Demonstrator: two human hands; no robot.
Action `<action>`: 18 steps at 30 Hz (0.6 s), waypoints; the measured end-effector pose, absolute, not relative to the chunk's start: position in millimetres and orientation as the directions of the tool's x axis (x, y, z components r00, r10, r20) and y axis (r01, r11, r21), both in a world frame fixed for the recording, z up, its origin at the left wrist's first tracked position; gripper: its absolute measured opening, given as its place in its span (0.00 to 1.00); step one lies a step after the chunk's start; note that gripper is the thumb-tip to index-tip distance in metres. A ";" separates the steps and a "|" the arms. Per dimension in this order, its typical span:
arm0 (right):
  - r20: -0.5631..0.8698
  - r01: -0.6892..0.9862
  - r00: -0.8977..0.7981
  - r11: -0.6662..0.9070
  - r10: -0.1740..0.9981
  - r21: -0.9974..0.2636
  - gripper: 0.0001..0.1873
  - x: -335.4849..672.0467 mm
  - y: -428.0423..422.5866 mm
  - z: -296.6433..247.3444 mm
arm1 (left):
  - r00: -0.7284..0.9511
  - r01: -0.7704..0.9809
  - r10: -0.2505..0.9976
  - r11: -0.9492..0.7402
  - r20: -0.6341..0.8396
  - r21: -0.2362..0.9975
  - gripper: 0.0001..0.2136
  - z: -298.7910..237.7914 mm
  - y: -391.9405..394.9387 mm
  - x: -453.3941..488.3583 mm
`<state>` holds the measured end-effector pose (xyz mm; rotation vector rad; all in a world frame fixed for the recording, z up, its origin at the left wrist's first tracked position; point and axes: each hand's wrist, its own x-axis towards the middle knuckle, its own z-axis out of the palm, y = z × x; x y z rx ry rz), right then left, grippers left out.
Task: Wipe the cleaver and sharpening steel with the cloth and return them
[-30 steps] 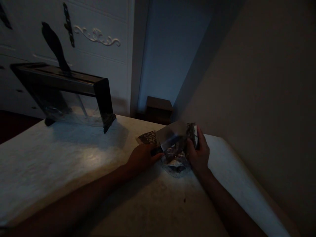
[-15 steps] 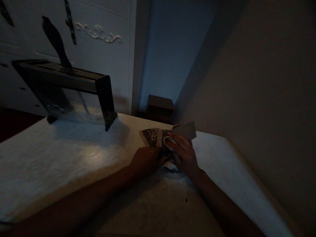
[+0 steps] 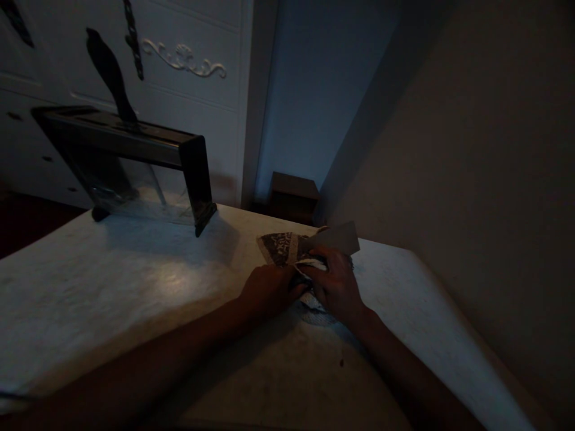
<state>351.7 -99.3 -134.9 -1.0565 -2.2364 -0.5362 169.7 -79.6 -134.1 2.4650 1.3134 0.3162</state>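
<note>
In dim light my left hand point(image 3: 268, 288) is closed round a knife handle, and the wide blade point(image 3: 335, 238) sticks out to the right above my other hand. My right hand point(image 3: 336, 286) is curled over a patterned cloth point(image 3: 281, 246), pressing it against the blade near the handle. The cloth lies bunched on the pale table point(image 3: 135, 293) under both hands. Part of the cloth and the knife handle are hidden by my fingers.
A dark knife block point(image 3: 126, 158) with a clear front stands at the table's back left, one black knife handle point(image 3: 110, 72) sticking up from it. White ornamented cabinet doors point(image 3: 188, 90) rise behind. A small brown box point(image 3: 294, 194) sits beyond the table. A wall runs along the right.
My right hand came down from holding a cloth fold upright beside the blade to lying over the cloth and blade. The blade now points right, clear of the cloth. The view shifted slightly.
</note>
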 end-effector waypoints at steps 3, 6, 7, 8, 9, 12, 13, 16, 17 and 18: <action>0.661 0.785 -0.509 0.612 0.552 0.094 0.13 350.9 -99.6 -134.9 | 0.544 0.773 0.839 -0.517 0.037 0.368 0.19 -134.4 -79.9 170.4; 0.645 0.800 -0.511 0.590 0.568 0.114 0.15 348.9 -100.0 -134.2 | 0.550 0.776 0.834 -0.527 0.035 0.347 0.19 -133.4 -80.8 170.7; 0.641 0.810 -0.508 0.573 0.576 0.127 0.17 348.1 -100.1 -134.0 | 0.558 0.774 0.829 -0.535 0.034 0.339 0.19 -132.8 -81.1 170.7; 0.638 0.821 -0.502 0.554 0.584 0.140 0.18 347.2 -100.1 -133.7 | 0.565 0.772 0.824 -0.542 0.032 0.331 0.19 -132.3 -81.4 170.7; 0.636 0.832 -0.496 0.534 0.592 0.151 0.19 346.3 -100.1 -133.5 | 0.572 0.771 0.820 -0.549 0.029 0.323 0.19 -131.9 -81.6 170.7; 0.638 0.856 -0.472 0.491 0.609 0.165 0.21 343.9 -100.1 -133.6 | 0.581 0.772 0.813 -0.563 0.029 0.295 0.19 -131.5 -82.0 170.6; 0.640 0.861 -0.464 0.482 0.613 0.163 0.21 343.1 -100.2 -133.9 | 0.584 0.773 0.811 -0.567 0.031 0.287 0.19 -131.6 -82.0 170.6; 0.642 0.872 -0.441 0.467 0.627 0.143 0.23 341.8 -100.3 -135.2 | 0.593 0.768 0.804 -0.581 0.046 0.270 0.19 -132.8 -81.7 170.4; 0.642 0.878 -0.429 0.460 0.636 0.131 0.25 341.9 -100.1 -135.9 | 0.595 0.765 0.802 -0.585 0.051 0.269 0.19 -133.3 -81.6 170.3; 0.640 0.887 -0.410 0.448 0.649 0.114 0.26 342.5 -99.7 -136.5 | 0.596 0.763 0.801 -0.587 0.055 0.270 0.19 -133.8 -81.6 170.1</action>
